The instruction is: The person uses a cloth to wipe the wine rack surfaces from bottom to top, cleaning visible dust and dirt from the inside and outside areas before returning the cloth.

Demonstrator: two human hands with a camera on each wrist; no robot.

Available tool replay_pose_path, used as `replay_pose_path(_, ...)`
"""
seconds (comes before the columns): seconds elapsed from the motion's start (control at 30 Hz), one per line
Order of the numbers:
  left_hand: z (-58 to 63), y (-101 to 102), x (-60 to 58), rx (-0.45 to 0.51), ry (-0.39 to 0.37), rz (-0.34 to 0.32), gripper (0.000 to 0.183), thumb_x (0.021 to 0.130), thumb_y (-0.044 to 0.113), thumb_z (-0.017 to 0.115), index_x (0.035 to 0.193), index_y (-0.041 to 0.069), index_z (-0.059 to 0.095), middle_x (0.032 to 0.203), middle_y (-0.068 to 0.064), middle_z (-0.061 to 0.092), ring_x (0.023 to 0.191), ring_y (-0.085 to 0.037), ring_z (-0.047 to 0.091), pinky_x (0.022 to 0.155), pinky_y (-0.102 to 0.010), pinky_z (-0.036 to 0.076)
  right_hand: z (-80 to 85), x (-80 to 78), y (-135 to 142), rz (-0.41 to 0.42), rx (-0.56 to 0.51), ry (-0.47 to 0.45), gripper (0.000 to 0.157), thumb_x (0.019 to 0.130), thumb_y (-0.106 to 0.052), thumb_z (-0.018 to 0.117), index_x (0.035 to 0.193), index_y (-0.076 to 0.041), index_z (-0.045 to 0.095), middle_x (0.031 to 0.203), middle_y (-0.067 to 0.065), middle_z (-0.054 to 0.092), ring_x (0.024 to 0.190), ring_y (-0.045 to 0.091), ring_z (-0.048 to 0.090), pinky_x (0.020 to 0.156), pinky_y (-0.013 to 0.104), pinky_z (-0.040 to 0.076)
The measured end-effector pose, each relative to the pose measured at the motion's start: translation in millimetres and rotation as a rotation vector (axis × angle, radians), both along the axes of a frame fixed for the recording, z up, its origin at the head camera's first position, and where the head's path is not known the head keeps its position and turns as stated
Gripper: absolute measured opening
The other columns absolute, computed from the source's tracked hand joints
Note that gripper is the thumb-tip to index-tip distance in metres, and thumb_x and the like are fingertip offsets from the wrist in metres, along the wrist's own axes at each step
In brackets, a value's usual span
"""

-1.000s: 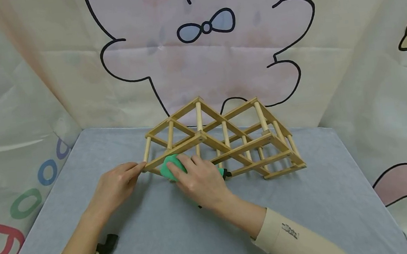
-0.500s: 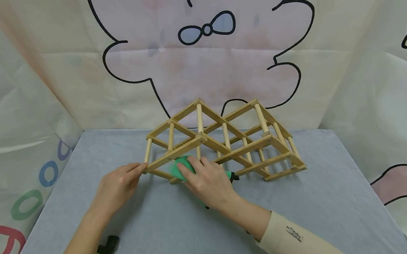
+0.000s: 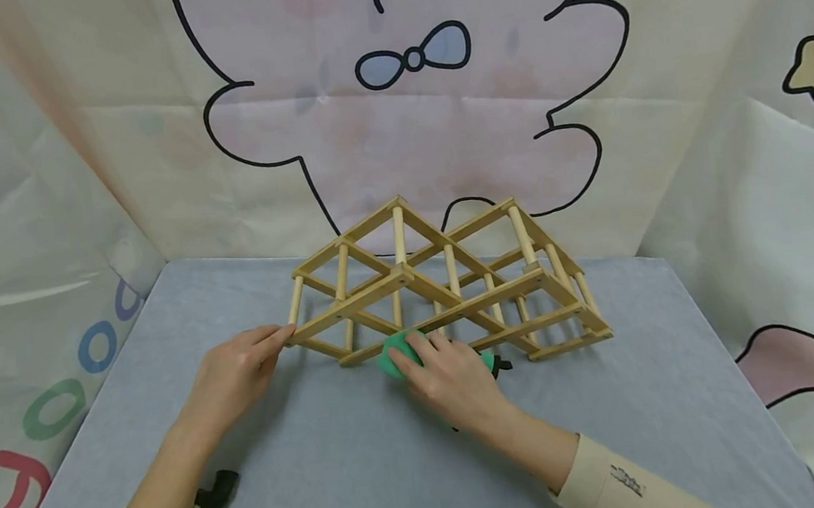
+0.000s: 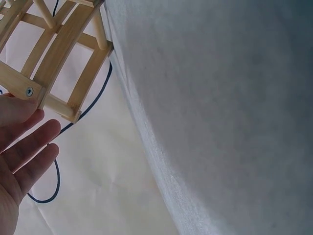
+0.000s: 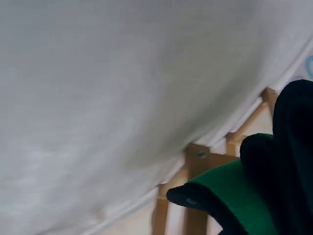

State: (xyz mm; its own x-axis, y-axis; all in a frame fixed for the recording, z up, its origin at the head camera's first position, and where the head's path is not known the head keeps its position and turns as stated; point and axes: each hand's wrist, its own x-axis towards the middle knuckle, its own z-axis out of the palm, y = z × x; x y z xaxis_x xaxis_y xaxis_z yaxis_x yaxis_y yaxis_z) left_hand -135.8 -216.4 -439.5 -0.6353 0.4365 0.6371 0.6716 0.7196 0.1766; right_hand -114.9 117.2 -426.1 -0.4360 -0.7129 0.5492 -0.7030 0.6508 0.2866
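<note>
A wooden lattice rack [image 3: 370,293], made of flat slats joined by round dowels, stands on the table in the head view. My left hand [image 3: 239,365] pinches its front left corner between thumb and index finger. In the left wrist view a metal fastener shows beside the thumb, and the other fingers of the left hand [image 4: 27,156] extend free. My right hand [image 3: 458,374] holds a green cloth [image 3: 394,356] with black edging against the rack's low front slat, near its middle. In the right wrist view the cloth [image 5: 239,191] is bunched under dark, shadowed fingers.
A blue-grey cloth covers the table [image 3: 357,477]. Behind the rack hangs a printed backdrop [image 3: 423,126] with a cartoon animal, and similar sheets flank both sides. A black object [image 3: 215,492] sits by the left wrist.
My right hand has slid to the right with the green cloth, from the rack's left part to the middle of its front. The left hand and the rack stay in place.
</note>
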Motion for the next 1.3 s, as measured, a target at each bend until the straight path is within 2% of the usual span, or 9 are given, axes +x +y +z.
replay_pose_path(0.17, -0.4, 0, -0.4, 0.005, 0.002, 0.006, 0.044, 0.077, -0.015, 0.081, 0.117, 0.002, 0.079, 0.103, -0.013, 0.077, 0.085, -0.032, 0.075, 0.064, -0.047, 0.062, -1.2, -0.8, 17, -0.005, -0.007, -0.005, 0.045, 0.079, -0.026, 0.094, 0.119, -0.014, 0.077, 0.112, 0.013, 0.071, 0.079, 0.026, 0.068, 0.056, 0.030, 0.059)
replay_pose_path(0.37, 0.9, -1, -1.3, 0.008, -0.001, 0.004, 0.044, 0.076, -0.016, 0.080, 0.117, 0.001, 0.079, 0.103, -0.014, 0.077, 0.084, -0.033, 0.075, 0.064, -0.047, 0.062, 9.2, -2.3, 31, -0.008, -0.057, 0.003, 0.052, 0.072, -0.021, 0.098, 0.119, -0.012, 0.078, 0.111, 0.015, 0.071, 0.078, 0.028, 0.069, 0.060, 0.034, 0.062)
replay_pose_path(0.57, 3.2, -1, -1.7, 0.002, -0.004, 0.001, 0.046, 0.076, -0.017, 0.081, 0.118, 0.001, 0.079, 0.104, -0.014, 0.077, 0.085, -0.033, 0.075, 0.064, -0.046, 0.063, 18.0, -3.0, 44, -0.021, -0.117, 0.055, 0.052, 0.068, -0.018, 0.099, 0.116, -0.011, 0.079, 0.106, 0.016, 0.071, 0.075, 0.031, 0.068, 0.057, 0.036, 0.061)
replay_pose_path(0.77, 3.2, -1, -2.1, 0.006, 0.007, -0.002, 0.049, 0.074, -0.018, 0.082, 0.119, 0.002, 0.079, 0.104, -0.013, 0.078, 0.085, -0.032, 0.076, 0.064, -0.046, 0.063, 26.1, -0.5, 56, -0.035, -0.150, 0.056, 0.048, 0.073, -0.020, 0.095, 0.117, -0.010, 0.078, 0.106, 0.017, 0.070, 0.078, 0.033, 0.070, 0.058, 0.039, 0.062)
replay_pose_path(0.93, 2.1, 0, -1.5, 0.006, 0.021, -0.009, 0.051, 0.073, -0.019, 0.083, 0.118, 0.003, 0.079, 0.103, -0.012, 0.078, 0.084, -0.031, 0.076, 0.064, -0.045, 0.063, 31.2, 2.7, 65, -0.037, -0.166, 0.059, 0.042, 0.080, -0.019, 0.087, 0.120, -0.009, 0.077, 0.107, 0.018, 0.069, 0.073, 0.032, 0.068, 0.053, 0.038, 0.059)
replay_pose_path(1.07, 1.4, 0, -0.6, 0.002, 0.022, -0.009, 0.052, 0.072, -0.019, 0.083, 0.119, 0.003, 0.079, 0.103, -0.012, 0.078, 0.084, -0.030, 0.075, 0.063, -0.044, 0.063, 31.2, 3.5, 70, -0.023, -0.185, 0.064, 0.028, 0.099, -0.025, 0.066, 0.120, -0.008, 0.076, 0.107, 0.019, 0.069, 0.072, 0.033, 0.066, 0.051, 0.039, 0.057)
replay_pose_path(1.17, 1.4, 0, -0.2, 0.005, 0.026, -0.010, 0.052, 0.072, -0.019, 0.083, 0.119, 0.003, 0.079, 0.103, -0.012, 0.078, 0.084, -0.031, 0.075, 0.063, -0.044, 0.063, 28.5, 3.0, 74, -0.017, -0.182, 0.062, 0.031, 0.104, -0.027, 0.059, 0.120, -0.008, 0.076, 0.107, 0.019, 0.069, 0.073, 0.033, 0.067, 0.052, 0.040, 0.058)
replay_pose_path(1.23, 1.4, 0, 0.0, 0.006, 0.031, -0.012, 0.052, 0.072, -0.019, 0.083, 0.119, 0.003, 0.079, 0.103, -0.012, 0.078, 0.084, -0.030, 0.076, 0.063, -0.044, 0.063, 26.0, 3.0, 77, -0.021, -0.169, 0.063, 0.029, 0.097, -0.023, 0.070, 0.120, -0.007, 0.077, 0.106, 0.019, 0.069, 0.074, 0.033, 0.067, 0.054, 0.041, 0.060)
replay_pose_path(1.3, 1.3, 0, 0.1, 0.005, 0.034, -0.011, 0.051, 0.072, -0.019, 0.083, 0.118, 0.003, 0.079, 0.103, -0.012, 0.078, 0.084, -0.031, 0.076, 0.063, -0.044, 0.063, 22.9, 2.8, 80, -0.031, -0.153, 0.065, 0.036, 0.085, -0.018, 0.083, 0.119, -0.007, 0.077, 0.105, 0.020, 0.070, 0.074, 0.034, 0.068, 0.055, 0.041, 0.060)
